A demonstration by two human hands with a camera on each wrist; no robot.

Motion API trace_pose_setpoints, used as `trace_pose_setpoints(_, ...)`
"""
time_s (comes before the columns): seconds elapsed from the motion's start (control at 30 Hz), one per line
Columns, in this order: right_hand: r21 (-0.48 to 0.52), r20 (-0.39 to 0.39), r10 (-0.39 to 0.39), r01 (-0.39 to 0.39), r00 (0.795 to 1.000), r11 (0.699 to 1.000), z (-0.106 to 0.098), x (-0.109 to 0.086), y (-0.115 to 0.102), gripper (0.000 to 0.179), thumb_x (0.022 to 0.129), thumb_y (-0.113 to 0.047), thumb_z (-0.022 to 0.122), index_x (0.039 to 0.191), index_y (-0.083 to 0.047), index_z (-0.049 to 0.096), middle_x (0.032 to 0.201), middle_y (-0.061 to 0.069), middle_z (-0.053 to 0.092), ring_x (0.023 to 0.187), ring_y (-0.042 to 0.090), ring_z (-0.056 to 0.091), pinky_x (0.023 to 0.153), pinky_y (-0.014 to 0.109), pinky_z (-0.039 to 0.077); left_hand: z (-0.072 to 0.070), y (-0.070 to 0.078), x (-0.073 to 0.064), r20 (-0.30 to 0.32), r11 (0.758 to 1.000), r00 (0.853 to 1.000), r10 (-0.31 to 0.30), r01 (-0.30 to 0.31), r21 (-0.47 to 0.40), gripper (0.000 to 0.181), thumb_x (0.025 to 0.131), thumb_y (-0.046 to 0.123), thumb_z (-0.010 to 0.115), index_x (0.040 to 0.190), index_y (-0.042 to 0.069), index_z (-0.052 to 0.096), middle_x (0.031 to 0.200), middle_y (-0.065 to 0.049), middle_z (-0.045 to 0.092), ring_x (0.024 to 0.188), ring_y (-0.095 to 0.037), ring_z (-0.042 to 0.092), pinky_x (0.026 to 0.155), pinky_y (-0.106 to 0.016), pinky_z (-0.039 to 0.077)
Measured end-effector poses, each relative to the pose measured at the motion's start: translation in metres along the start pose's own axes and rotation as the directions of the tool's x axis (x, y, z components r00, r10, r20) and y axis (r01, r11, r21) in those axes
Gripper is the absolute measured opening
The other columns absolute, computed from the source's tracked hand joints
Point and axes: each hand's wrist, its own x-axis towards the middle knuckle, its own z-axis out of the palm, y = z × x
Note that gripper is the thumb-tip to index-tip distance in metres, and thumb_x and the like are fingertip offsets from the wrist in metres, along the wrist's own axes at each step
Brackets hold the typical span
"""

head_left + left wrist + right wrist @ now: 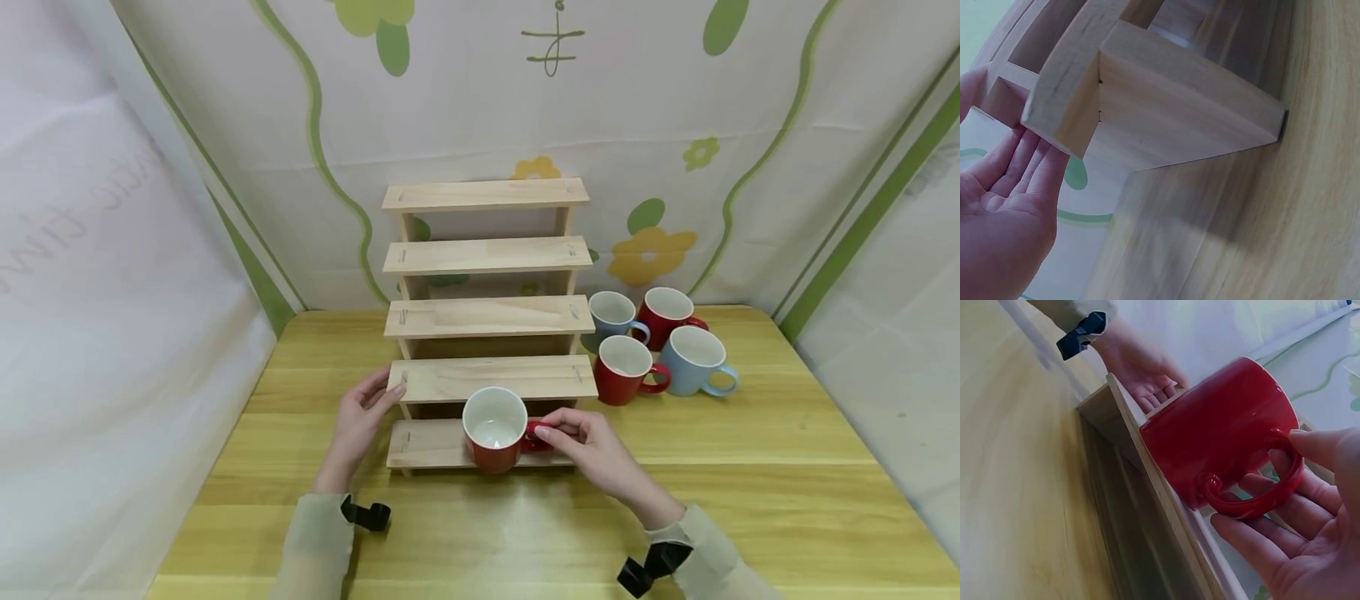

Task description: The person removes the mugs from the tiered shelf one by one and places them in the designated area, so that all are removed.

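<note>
A red mug [496,450] with a white inside is at the lowest step of a tiered wooden shelf [487,378]. My right hand [596,450] pinches its handle between thumb and fingers. In the right wrist view the mug [1222,425] has its base against the step's board [1166,487]; whether it bears full weight there I cannot tell. At the shelf's left side my left hand [360,421] grips the end of the second step from the bottom, thumb on top. From the left wrist view, its fingers [1019,162] reach around the board end.
Right of the shelf stand two red mugs [619,388] [664,321] and two light blue mugs [690,367] [611,310], close together on the wooden table [772,433]. A printed cloth [465,108] hangs behind, with white cloth at both sides.
</note>
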Motion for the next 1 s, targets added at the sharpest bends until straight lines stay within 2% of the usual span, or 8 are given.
trace_pose_setpoints(0.37, 0.005, -0.033, -0.030, 0.030, 0.999, 1.000, -0.009, -0.008, 0.003, 0.016, 0.100, -0.020, 0.068, 0.105, -0.005, 0.074, 0.099, 0.011, 0.071, 0.087, 0.022, 0.062, 0.075, 0.025, 0.053, 0.000, -0.002, -0.002, -0.003, 1.000, 1.000, -0.006, 0.006, -0.001, 0.057, 0.099, 0.023, 0.072, 0.146, 0.000, 0.051, 0.138, -0.018, 0.057, 0.119, -0.019, 0.059, 0.096, -0.023, 0.051)
trace_pose_setpoints(0.53, 0.020, -0.063, -0.040, 0.042, 0.997, 0.999, -0.023, -0.014, -0.002, 0.014, 0.100, -0.016, 0.068, 0.105, -0.003, 0.073, 0.100, 0.011, 0.071, 0.088, 0.021, 0.065, 0.077, 0.028, 0.056, 0.000, -0.002, -0.002, 0.001, 1.000, 1.000, -0.004, 0.004, 0.001, 0.056, 0.099, 0.023, 0.071, 0.147, 0.000, 0.050, 0.140, -0.017, 0.056, 0.123, -0.023, 0.057, 0.097, -0.023, 0.050)
trace_pose_setpoints(0.77, 0.070, -0.083, -0.130, 0.136, 0.988, 0.988, -0.045, -0.020, -0.013, 0.014, 0.102, -0.006, 0.062, 0.107, 0.004, 0.070, 0.109, 0.011, 0.073, 0.094, 0.019, 0.070, 0.080, 0.035, 0.061, 0.000, -0.002, 0.002, 0.003, 1.000, 1.000, 0.017, -0.017, -0.015, 0.056, 0.099, 0.019, 0.071, 0.146, -0.002, 0.050, 0.141, -0.018, 0.055, 0.126, -0.026, 0.055, 0.099, -0.024, 0.050)
trace_pose_setpoints(1.0, 0.071, -0.091, -0.168, 0.174, 0.982, 0.982, -0.063, -0.028, -0.019, 0.014, 0.103, -0.001, 0.059, 0.108, 0.006, 0.069, 0.107, 0.006, 0.072, 0.094, 0.017, 0.070, 0.081, 0.034, 0.061, 0.000, 0.000, 0.002, 0.003, 1.000, 1.000, 0.020, -0.020, -0.001, 0.056, 0.099, 0.020, 0.071, 0.146, -0.002, 0.050, 0.141, -0.018, 0.055, 0.124, -0.023, 0.056, 0.098, -0.024, 0.050)
